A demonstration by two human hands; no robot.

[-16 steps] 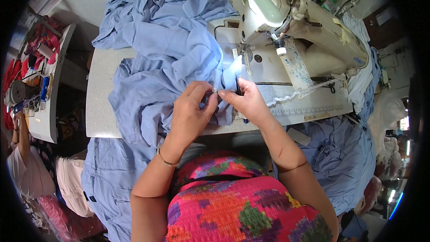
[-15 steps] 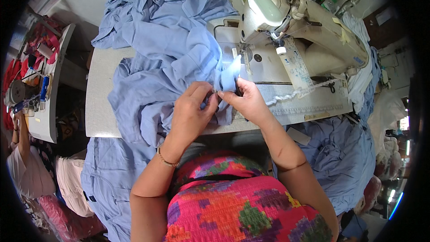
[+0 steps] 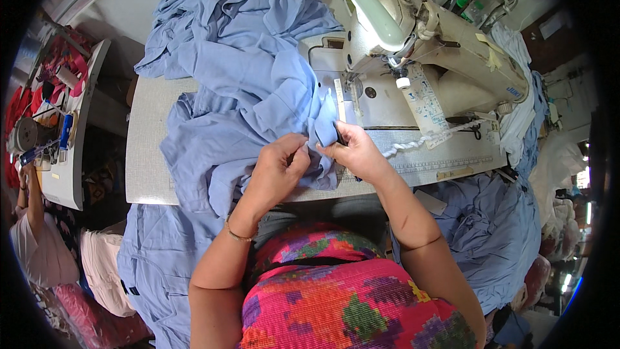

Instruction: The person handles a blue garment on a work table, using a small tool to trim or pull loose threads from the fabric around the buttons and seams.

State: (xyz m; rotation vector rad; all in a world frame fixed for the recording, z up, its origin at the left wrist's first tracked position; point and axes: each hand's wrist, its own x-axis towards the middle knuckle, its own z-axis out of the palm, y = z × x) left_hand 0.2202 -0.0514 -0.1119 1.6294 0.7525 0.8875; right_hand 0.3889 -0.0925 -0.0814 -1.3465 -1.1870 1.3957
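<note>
A light blue garment (image 3: 239, 123) lies bunched over the table to the left of the sewing machine (image 3: 445, 39). My left hand (image 3: 279, 165) is closed in a pinch at the garment's near right edge. Just beside it, my right hand (image 3: 358, 155) is closed on a narrow folded strip of the same blue cloth (image 3: 323, 126), which stands up from thumb and fingers. Something small and dark shows at the right hand's fingers; its kind is too hidden to tell. The machine's needle area is beyond the hands, apart from them.
More blue cloth hangs at the left (image 3: 158, 252) and lies heaped at the right (image 3: 481, 232). A white twisted cord (image 3: 413, 147) and a ruler strip (image 3: 439, 167) are on the table (image 3: 148, 155). At far left, another person's arm (image 3: 31, 197) reaches to a side table (image 3: 61, 178).
The blue strip has tipped and sunk slightly toward me. Both hands are a little lower, with the left hand's fingers drawn in more tightly. The view has shifted slightly.
</note>
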